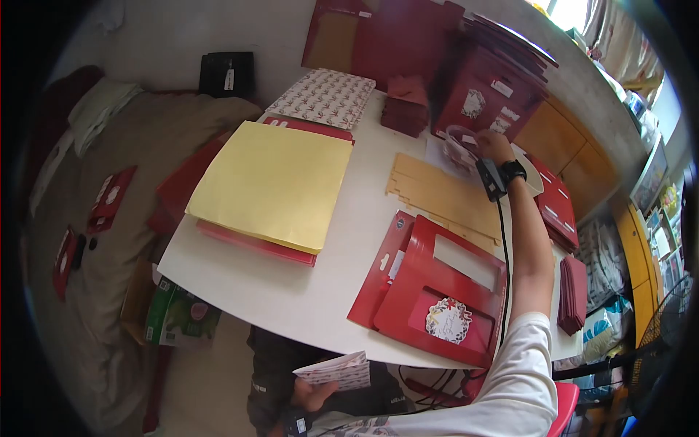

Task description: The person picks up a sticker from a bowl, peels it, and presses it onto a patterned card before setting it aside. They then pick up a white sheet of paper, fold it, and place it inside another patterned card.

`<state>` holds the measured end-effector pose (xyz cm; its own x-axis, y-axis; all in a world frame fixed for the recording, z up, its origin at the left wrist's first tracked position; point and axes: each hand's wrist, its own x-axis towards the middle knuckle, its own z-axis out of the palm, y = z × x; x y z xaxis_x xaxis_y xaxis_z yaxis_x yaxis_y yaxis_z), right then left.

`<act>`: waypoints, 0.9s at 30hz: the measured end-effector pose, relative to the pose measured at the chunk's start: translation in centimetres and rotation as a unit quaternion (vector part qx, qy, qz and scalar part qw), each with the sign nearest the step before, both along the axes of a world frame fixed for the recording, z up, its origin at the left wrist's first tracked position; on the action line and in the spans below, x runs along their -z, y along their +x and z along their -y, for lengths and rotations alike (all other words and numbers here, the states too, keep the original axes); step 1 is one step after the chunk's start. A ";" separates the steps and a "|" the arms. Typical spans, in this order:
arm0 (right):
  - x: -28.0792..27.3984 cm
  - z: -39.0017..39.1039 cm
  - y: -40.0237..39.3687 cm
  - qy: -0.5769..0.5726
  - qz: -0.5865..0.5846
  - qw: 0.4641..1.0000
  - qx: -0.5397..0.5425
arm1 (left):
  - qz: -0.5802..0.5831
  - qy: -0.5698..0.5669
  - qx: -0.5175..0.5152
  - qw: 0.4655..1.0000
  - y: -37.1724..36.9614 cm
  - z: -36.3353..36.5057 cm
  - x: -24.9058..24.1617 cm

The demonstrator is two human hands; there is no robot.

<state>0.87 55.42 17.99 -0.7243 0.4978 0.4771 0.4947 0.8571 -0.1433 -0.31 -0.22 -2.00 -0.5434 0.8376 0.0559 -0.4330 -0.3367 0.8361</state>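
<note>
My left hand (314, 395) is closed on a folded patterned paper (336, 370), white with small red prints, held low over my lap in front of the table edge. My right arm stretches to the back right of the table. There my right hand (496, 147) has its fingers curled down at a clear plastic tub (460, 149) with small pieces in it. What those fingertips grip, if anything, is hidden. A black device (491, 180) with a cable sits at my right wrist. Beneath the forearm lies a red windowed folder (408, 291) with a white floral label (448, 320).
A yellow sheet stack (269, 186) lies at the table's left, with patterned sheets (324, 98) behind. Tan card strips (444, 193) lie mid-table. Red boxes (488, 87) stand at the back; red folders (557, 204) and a dark red stack (572, 295) line the right edge.
</note>
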 end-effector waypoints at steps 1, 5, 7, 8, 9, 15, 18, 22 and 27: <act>0.2 0.3 -0.1 -0.026 -0.026 0.999 0.012 | 0.000 0.001 -0.001 1.000 0.0 0.0 0.0; 0.3 1.8 -0.2 -0.017 -0.076 0.996 0.047 | -0.005 -0.022 0.000 1.000 0.0 0.3 0.6; 0.1 1.6 0.1 -0.012 -0.035 0.997 0.063 | 0.003 -0.026 0.003 1.000 0.0 0.1 0.8; 0.0 1.4 0.4 -0.008 0.005 0.997 0.079 | -0.005 -0.007 0.010 1.000 -0.1 -0.1 0.7; 0.3 0.9 0.6 -0.009 0.004 0.997 0.080 | -0.013 0.010 0.018 1.000 -0.3 -0.3 0.5; 0.4 0.0 1.4 0.091 -0.092 0.988 0.081 | -0.024 -0.040 0.024 0.999 -0.5 -0.2 -0.5; -1.5 2.9 2.0 0.101 -0.185 0.977 -0.011 | -0.033 -0.058 -0.015 0.998 -0.4 -0.2 -0.3; -3.9 10.0 4.0 0.008 -0.196 0.980 -0.023 | -0.020 0.003 -0.012 1.000 -0.2 -0.6 -0.2; -5.1 22.4 8.2 -0.011 -0.188 0.973 -0.137 | -0.023 0.049 0.008 0.998 0.3 -0.1 -1.5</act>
